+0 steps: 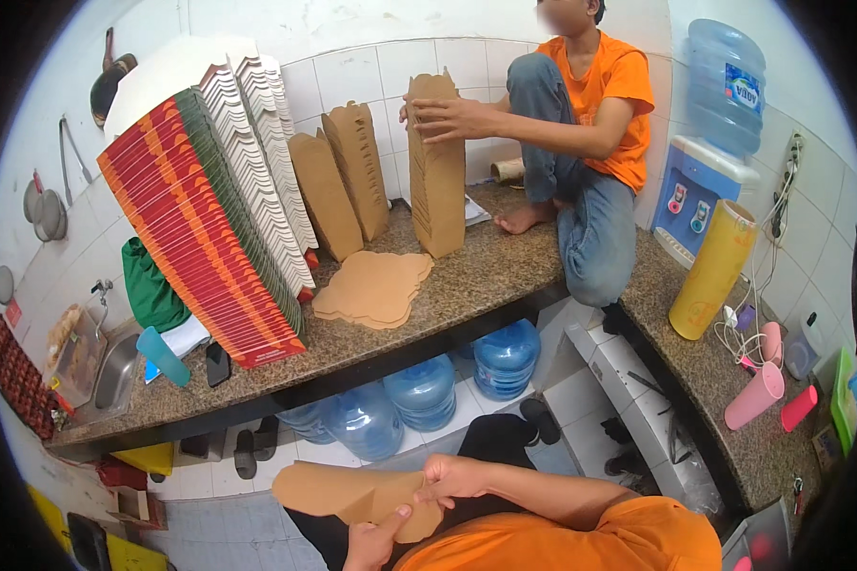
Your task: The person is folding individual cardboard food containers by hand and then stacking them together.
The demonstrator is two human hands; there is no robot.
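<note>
A brown cardboard blank (pixel 324 483), partly folded, lies over my lap at the bottom of the view. My left hand (pixel 376 541) grips its near edge, thumb on top. My right hand (pixel 448 476) pinches its right end, fingers bent over the card. Ahead on the granite counter (pixel 486 271), a few flat brown blanks (pixel 376 288) lie loosely piled. Behind them stand two stacks of folded brown cardboard, one stack (pixel 326 195) in front of the other (pixel 357 162). A co-worker's hands (pixel 452 119) hold a third, taller stack (pixel 438 190) upright.
A tall leaning stack of red and white boxes (pixel 205 228) stands at left, near a phone (pixel 218 364) and blue-green cup (pixel 162 357). Water jugs (pixel 362 419) stand below the counter. At right are a yellow film roll (pixel 712 271), pink cup (pixel 754 397) and water dispenser (pixel 700 195).
</note>
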